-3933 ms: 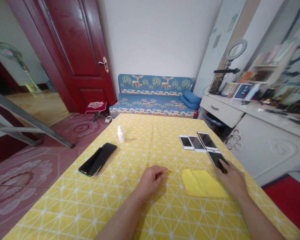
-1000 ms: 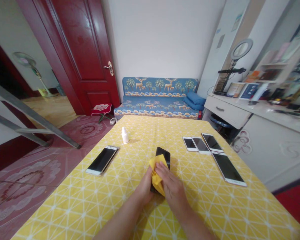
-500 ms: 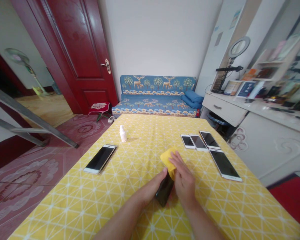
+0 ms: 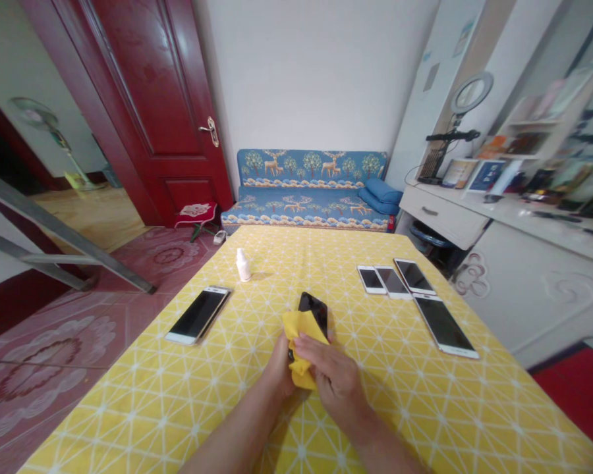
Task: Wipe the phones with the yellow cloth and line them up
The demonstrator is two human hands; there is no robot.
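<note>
A black smartphone (image 4: 318, 309) is held above the near part of the table, its upper end showing past a yellow cloth (image 4: 304, 324). My left hand (image 4: 278, 368) is closed around the phone's left side and lower part, with some fingers hidden underneath. Across the phone's lower half, my right hand (image 4: 332, 370) presses the bunched cloth with its fingers. To the left lies a white-framed smartphone (image 4: 199, 316), screen up. Beyond it stands a small white spray bottle (image 4: 243, 265).
Several phones lie on the table's right side, including a large white one (image 4: 445, 326) and a small white one (image 4: 371, 280). A yellow patterned tablecloth (image 4: 217, 408) covers the table. A blue sofa (image 4: 301, 197) stands behind it, a white dresser (image 4: 538, 283) to the right.
The black phone has turned and now points away from me, tilting slightly left. My right hand and the cloth have moved down and left, from its far end to its near half.
</note>
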